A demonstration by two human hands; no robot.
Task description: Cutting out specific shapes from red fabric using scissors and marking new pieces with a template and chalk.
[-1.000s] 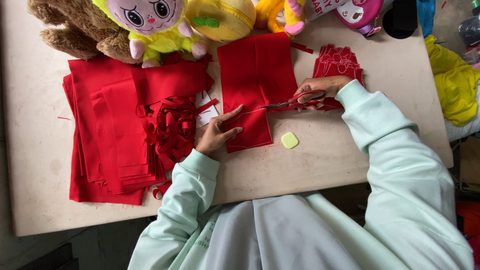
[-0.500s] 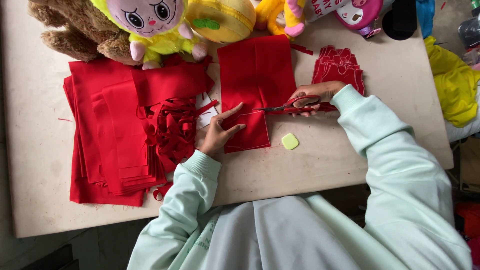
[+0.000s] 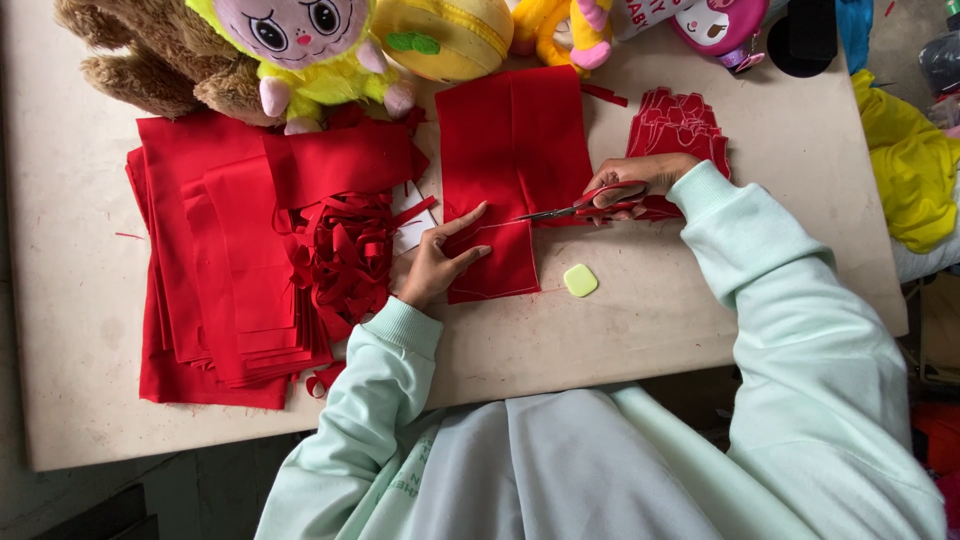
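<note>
I see two hands at work on a pale table (image 3: 700, 330). There is one pair of scissors (image 3: 585, 206) with red handles. There is one red cloth piece (image 3: 505, 180) being cut. There is one small yellow-green chalk (image 3: 580, 280) lying just beside that cloth, on its right. On the left I count one big stack of red cloth (image 3: 215, 270) and one messy heap of red strips (image 3: 350, 255) on top of it. Behind the right hand sits one small pile of cut red shapes (image 3: 680, 125). Along the far edge I count about five soft toys: a brown one (image 3: 160, 65), a doll in yellow (image 3: 300, 45), a round yellow one (image 3: 445, 35), and two more that I cannot see whole.

The red cloth piece lies flat in the middle of the table. It is long and has a fold line down its middle. A thin pale line is drawn near its lower edges.

My left hand (image 3: 435, 265) lies open and flat on the lower left part of the cloth, pressing it down. My right hand (image 3: 640, 180) is closed around the scissor handles. The blades point left and are a little apart, over the cloth's right edge.
</note>
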